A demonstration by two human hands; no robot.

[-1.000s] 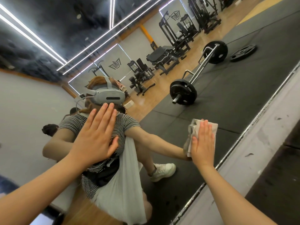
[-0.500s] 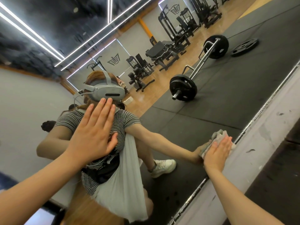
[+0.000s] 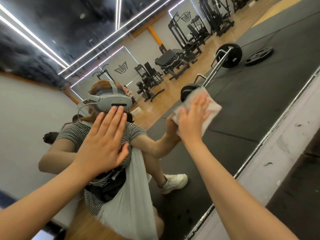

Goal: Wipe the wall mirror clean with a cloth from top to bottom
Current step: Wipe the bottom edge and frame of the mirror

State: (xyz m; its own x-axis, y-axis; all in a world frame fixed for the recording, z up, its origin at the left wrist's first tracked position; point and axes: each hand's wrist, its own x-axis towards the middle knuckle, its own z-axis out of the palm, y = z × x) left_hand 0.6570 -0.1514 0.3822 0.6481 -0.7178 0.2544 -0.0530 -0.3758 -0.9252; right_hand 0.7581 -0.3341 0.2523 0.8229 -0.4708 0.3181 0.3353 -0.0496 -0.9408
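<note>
Pressing flat, the cloth (image 3: 210, 110) is pinned against the mirror (image 3: 242, 104) by the right hand (image 3: 192, 122), fingers straight and together. The left hand (image 3: 102, 142) is laid open-palmed on the glass, fingers extended.

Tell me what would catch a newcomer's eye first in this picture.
Two outstretched arms meet a big wall mirror: the right hand presses a pale cloth flat to the glass at centre right, and the left hand lies open on it at centre. Behind them, the glass reflects a barbell on black gym flooring.
</note>
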